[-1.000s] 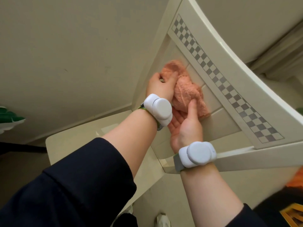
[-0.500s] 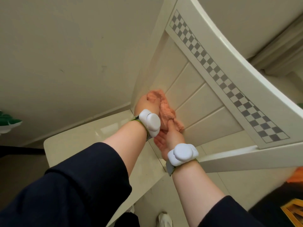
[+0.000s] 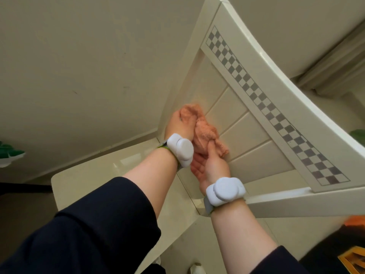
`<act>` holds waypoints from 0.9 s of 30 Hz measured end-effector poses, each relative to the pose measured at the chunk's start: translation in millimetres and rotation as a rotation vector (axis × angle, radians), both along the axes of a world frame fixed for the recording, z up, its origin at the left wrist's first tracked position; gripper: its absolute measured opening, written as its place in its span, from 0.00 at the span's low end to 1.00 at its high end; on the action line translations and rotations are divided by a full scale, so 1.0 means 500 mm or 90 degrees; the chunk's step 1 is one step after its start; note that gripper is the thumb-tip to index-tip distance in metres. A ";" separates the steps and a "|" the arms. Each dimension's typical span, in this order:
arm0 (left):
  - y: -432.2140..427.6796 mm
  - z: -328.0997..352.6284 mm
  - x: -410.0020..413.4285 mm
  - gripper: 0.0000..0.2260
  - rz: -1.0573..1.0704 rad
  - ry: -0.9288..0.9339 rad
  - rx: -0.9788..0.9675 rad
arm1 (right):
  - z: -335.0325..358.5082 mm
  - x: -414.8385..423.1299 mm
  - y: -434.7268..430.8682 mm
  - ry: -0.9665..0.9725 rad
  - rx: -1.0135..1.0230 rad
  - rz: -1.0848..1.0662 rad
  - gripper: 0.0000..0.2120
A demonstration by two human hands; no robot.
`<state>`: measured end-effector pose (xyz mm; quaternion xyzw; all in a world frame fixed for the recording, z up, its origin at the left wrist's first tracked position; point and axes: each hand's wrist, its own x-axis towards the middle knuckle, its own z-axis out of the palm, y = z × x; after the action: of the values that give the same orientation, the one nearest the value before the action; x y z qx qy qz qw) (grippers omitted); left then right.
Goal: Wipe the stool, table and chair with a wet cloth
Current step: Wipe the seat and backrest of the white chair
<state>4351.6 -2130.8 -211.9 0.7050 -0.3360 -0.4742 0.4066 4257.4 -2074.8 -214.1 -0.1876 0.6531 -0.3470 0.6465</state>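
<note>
A crumpled salmon-pink cloth [image 3: 206,133] lies against the lower slats of the cream plastic chair's backrest [image 3: 250,133], which carries a grey checkered strip. My left hand [image 3: 179,125] grips the cloth's upper end by the chair's left post. My right hand [image 3: 210,165] holds the lower end, thumb on top of the cloth and fingers behind it. Both wrists wear white bands. The chair seat [image 3: 118,175] lies below my forearms.
A green and white shoe [image 3: 9,155] sits at the left edge by the wall. An orange object [image 3: 355,222] and a yellow-orange item [image 3: 353,260] are at the right edge. A white shoe tip [image 3: 195,269] shows on the floor at the bottom.
Both hands slid the cloth down the backrest slats from the upper part towards the seat. In the last half second they stayed low on the slats.
</note>
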 end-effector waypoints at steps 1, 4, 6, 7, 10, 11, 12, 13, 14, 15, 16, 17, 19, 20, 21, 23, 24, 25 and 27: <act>0.010 -0.021 0.005 0.09 -0.024 -0.023 0.037 | -0.020 0.002 0.008 0.006 0.037 0.019 0.21; 0.045 -0.076 0.016 0.14 -0.069 -0.066 0.148 | -0.072 0.005 0.033 0.028 0.133 0.070 0.22; 0.063 -0.098 0.019 0.15 -0.113 -0.066 0.209 | -0.095 0.003 0.051 0.041 0.190 0.085 0.23; 0.071 -0.105 0.021 0.15 -0.129 -0.055 0.226 | -0.100 0.004 0.058 0.047 0.206 0.085 0.23; 0.078 -0.101 0.012 0.11 -0.109 -0.023 0.198 | -0.098 -0.006 0.061 0.042 0.182 0.051 0.23; 0.079 -0.094 0.010 0.11 -0.073 -0.014 0.169 | -0.092 -0.006 0.058 0.039 0.157 0.030 0.23; 0.077 -0.084 0.007 0.10 -0.038 -0.012 0.137 | -0.084 -0.006 0.051 0.037 0.126 0.009 0.22; 0.072 -0.072 0.004 0.08 -0.015 -0.019 0.105 | -0.071 -0.004 0.043 0.033 0.094 -0.006 0.21; 0.066 -0.059 0.001 0.09 -0.002 -0.031 0.075 | -0.057 -0.001 0.034 0.028 0.064 -0.013 0.21; 0.058 -0.045 -0.001 0.10 0.004 -0.040 0.047 | -0.042 0.003 0.025 0.024 0.036 -0.017 0.21; 0.051 -0.032 -0.003 0.12 0.003 -0.039 0.018 | -0.029 0.008 0.017 0.025 0.008 -0.020 0.21; 0.044 -0.019 -0.002 0.13 -0.007 -0.028 -0.007 | -0.017 0.014 0.010 0.028 -0.020 -0.022 0.21; 0.033 0.000 0.002 0.17 -0.048 -0.018 -0.040 | 0.000 0.023 -0.002 0.033 -0.067 -0.029 0.20; 0.029 0.003 0.005 0.19 -0.069 -0.028 -0.050 | 0.004 0.026 -0.008 0.034 -0.085 -0.031 0.20; 0.023 0.003 0.007 0.21 -0.088 -0.049 -0.054 | 0.006 0.028 -0.012 0.033 -0.096 -0.031 0.20; 0.009 -0.005 0.009 0.23 -0.114 -0.099 -0.036 | 0.002 0.027 -0.019 0.029 -0.100 -0.025 0.20; 0.000 -0.012 0.010 0.24 -0.122 -0.119 -0.016 | -0.004 0.026 -0.022 0.028 -0.093 -0.018 0.21; -0.008 -0.021 0.012 0.23 -0.125 -0.133 0.008 | -0.010 0.027 -0.025 0.028 -0.079 -0.008 0.21; -0.019 -0.046 0.023 0.22 -0.135 -0.161 0.048 | -0.028 0.033 -0.030 0.024 -0.032 0.019 0.21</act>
<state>4363.3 -2140.5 -235.0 0.7345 -0.4387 -0.4341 0.2822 4273.9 -2089.6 -228.3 -0.2200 0.6533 -0.3504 0.6341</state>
